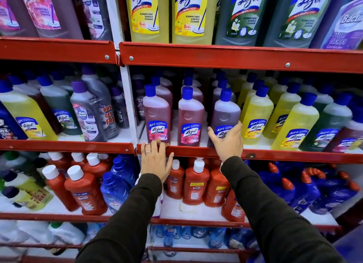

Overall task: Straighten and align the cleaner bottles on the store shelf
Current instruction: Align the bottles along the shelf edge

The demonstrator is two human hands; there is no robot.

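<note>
On the middle red shelf (275, 154) stand three front bottles with blue caps. Two are pink cleaner bottles, the left pink bottle (156, 115) and the middle pink bottle (190, 119), both upright with labels facing me. To their right is a purple cleaner bottle (225, 113); my right hand (227, 141) wraps around its lower part, over the label. My left hand (156, 158) lies flat on the shelf's front lip, fingertips at the base of the left pink bottle, holding nothing. More bottles stand in rows behind them.
Yellow cleaner bottles (255, 121) lean in rows right of the purple one, then green ones (332, 123). A white upright post (129, 105) divides the shelf; mixed bottles stand left of it. Large bottles fill the shelf above, red bottles (194, 186) the shelf below.
</note>
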